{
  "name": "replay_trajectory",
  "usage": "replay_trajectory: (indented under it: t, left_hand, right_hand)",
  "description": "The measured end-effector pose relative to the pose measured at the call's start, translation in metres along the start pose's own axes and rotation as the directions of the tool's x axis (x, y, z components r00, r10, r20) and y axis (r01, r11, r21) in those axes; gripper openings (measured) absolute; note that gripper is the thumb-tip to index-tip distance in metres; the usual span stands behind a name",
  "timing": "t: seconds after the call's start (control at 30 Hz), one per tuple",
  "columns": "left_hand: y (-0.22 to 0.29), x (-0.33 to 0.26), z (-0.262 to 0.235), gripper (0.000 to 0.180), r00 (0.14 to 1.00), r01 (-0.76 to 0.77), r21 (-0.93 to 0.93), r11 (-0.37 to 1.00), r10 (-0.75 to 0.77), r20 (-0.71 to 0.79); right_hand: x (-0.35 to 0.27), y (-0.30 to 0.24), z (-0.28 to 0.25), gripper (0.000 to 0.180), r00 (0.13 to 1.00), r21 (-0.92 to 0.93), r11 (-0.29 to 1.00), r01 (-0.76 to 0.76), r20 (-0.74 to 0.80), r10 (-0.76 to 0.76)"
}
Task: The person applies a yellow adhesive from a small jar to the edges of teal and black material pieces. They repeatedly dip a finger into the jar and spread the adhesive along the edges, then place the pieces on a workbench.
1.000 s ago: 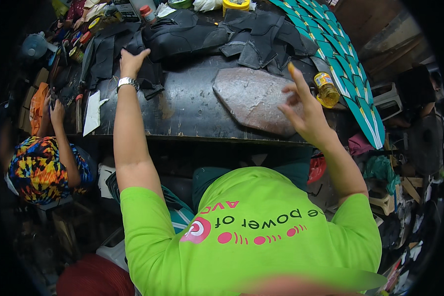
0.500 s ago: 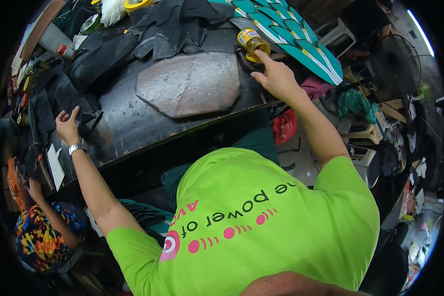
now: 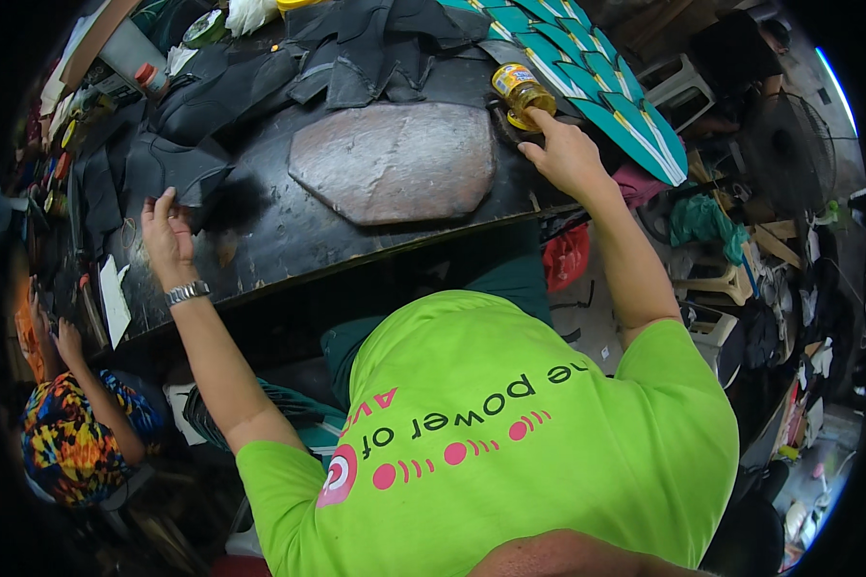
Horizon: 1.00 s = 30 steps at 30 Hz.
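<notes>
Leaning over a dark bench (image 3: 289,245), the person wears a green shirt (image 3: 491,433). The left hand (image 3: 168,236) lies at the bench's near left, fingers together and bent, tips on the edge of a black fabric piece (image 3: 178,168); whether they pinch it cannot be told. Beyond those fingertips, more dark pieces are heaped. The right hand (image 3: 568,154) reaches far right, index finger extended onto the base of a small jar (image 3: 522,91) with amber contents and a yellow label, the other fingers loosely curled. The jar lies tilted just ahead of that fingertip, beside teal patterned panels (image 3: 606,96). A flat stone slab (image 3: 394,159) sits between the hands.

Judgement: the jar appears rigid, light and smooth, possibly slippery; grasp around its body. The fabric is soft and limp; pinch at an edge.

Against half a second ago, both hands hold about the same places; the view has swung slightly.
</notes>
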State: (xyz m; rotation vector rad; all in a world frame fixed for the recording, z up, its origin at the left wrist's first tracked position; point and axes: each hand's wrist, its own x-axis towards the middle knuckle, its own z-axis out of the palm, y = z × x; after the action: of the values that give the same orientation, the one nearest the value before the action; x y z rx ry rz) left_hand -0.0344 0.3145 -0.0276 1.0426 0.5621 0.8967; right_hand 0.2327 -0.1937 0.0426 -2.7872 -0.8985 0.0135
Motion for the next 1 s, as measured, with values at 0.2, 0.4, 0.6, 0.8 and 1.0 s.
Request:
replay_trajectory:
  t: [0.2, 0.4, 0.6, 0.8, 1.0]
  left_hand:
    - [-0.021, -0.11, 0.072, 0.015, 0.853, 0.48, -0.198, 0.855, -0.402, 0.334]
    - [-0.041, -0.183, 0.15, 0.025, 0.751, 0.599, -0.193, 0.777, -0.461, 0.473]
    - [-0.033, -0.219, 0.172, 0.029, 0.71, 0.63, -0.202, 0.75, -0.45, 0.542]
    - [-0.03, -0.226, 0.169, 0.036, 0.7, 0.645, -0.205, 0.736, -0.461, 0.546]
    - [-0.034, -0.224, 0.163, 0.036, 0.685, 0.651, -0.2, 0.732, -0.454, 0.57]
  right_hand:
    - [-0.02, -0.024, -0.021, 0.04, 0.997, -0.179, 0.984, 0.004, 0.074, 0.01]
    - [-0.05, -0.063, -0.044, 0.02, 0.959, 0.515, 0.817, 0.261, -0.04, -0.281]
    - [-0.034, -0.092, -0.006, 0.041, 0.884, 0.875, 0.302, 0.377, -0.243, -0.399]
    - [-0.028, -0.097, 0.016, 0.043, 0.872, 0.87, 0.339, 0.357, -0.181, -0.454]
    - [-0.03, -0.098, 0.021, 0.044, 0.865, 0.869, 0.318, 0.38, -0.211, -0.455]
